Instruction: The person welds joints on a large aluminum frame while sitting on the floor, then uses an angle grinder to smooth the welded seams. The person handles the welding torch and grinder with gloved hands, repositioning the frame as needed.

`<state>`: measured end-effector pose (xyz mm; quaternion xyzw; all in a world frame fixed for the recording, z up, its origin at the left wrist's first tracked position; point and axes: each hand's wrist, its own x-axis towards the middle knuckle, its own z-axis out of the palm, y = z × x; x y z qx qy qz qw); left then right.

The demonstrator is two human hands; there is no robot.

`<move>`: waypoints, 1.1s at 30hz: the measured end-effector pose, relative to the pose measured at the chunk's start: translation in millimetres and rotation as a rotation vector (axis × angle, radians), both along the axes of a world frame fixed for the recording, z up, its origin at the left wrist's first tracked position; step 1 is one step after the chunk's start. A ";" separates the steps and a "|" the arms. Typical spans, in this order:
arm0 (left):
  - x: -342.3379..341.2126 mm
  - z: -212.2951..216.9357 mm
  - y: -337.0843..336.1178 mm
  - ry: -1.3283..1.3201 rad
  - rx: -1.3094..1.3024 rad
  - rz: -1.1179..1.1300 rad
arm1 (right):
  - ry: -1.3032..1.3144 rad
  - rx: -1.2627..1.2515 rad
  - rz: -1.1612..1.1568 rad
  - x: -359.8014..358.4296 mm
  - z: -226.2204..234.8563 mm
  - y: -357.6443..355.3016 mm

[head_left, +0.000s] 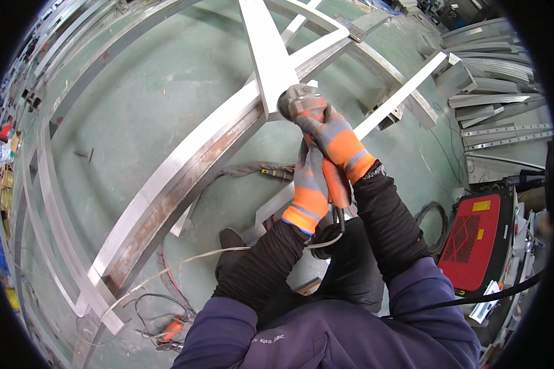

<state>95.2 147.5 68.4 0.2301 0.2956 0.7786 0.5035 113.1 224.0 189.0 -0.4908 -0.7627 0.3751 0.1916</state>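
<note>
Both my hands, in grey and orange work gloves, are closed around an angle grinder (303,98) with an orange body and a grey metal head. My right hand (340,140) grips it near the head; my left hand (309,192) holds the body lower down. The grinder's disc end sits against or right beside the edge of a wide silvery metal bar (266,52), where that bar meets a curved metal beam (184,154). Whether the disc touches the metal I cannot tell. A cord (342,221) runs from the grinder's rear toward my legs.
A red machine (469,243) stands at the right, with metal profiles (492,86) stacked beyond it. Curved metal strips (55,209) lie at the left. Another orange power tool (171,330) rests on the floor at the lower left among cables. A pale cable (166,270) crosses before me.
</note>
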 end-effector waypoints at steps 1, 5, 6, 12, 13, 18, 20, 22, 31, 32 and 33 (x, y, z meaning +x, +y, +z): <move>4.4 20.6 -9.4 0.281 -0.104 0.128 | 0.013 -0.003 0.013 3.3 -3.7 1.5; -8.6 25.2 -4.5 -0.445 0.023 -0.104 | -0.015 0.019 0.119 -7.0 -4.2 3.5; -14.9 15.3 -2.7 -0.323 0.057 -0.125 | -0.007 -0.005 0.057 -5.3 -9.3 6.7; -0.6 29.8 -8.1 0.294 -0.121 0.245 | 0.046 -0.152 0.061 -5.1 1.9 -0.6; -6.4 25.8 -5.4 0.322 -0.098 0.209 | 0.038 -0.100 0.019 -4.4 0.7 1.1; -2.7 26.5 -4.4 0.145 -0.023 0.165 | 0.070 -0.127 0.050 -4.6 6.4 0.0; 0.8 28.2 -4.5 -0.608 0.046 -0.050 | 0.019 -0.096 0.035 -6.3 6.3 -0.7; -0.2 22.8 -2.3 0.138 -0.010 0.146 | 0.020 0.004 0.025 -7.1 -4.4 6.1; -4.8 20.1 -2.7 0.312 -0.105 0.185 | -0.021 -0.042 -0.007 -5.3 -2.2 4.4; -4.4 18.3 -5.0 0.451 -0.099 0.208 | -0.095 0.088 0.054 1.1 -7.4 6.6; -5.0 16.7 -4.9 0.469 -0.109 0.161 | -0.169 0.217 0.115 11.1 -12.9 9.0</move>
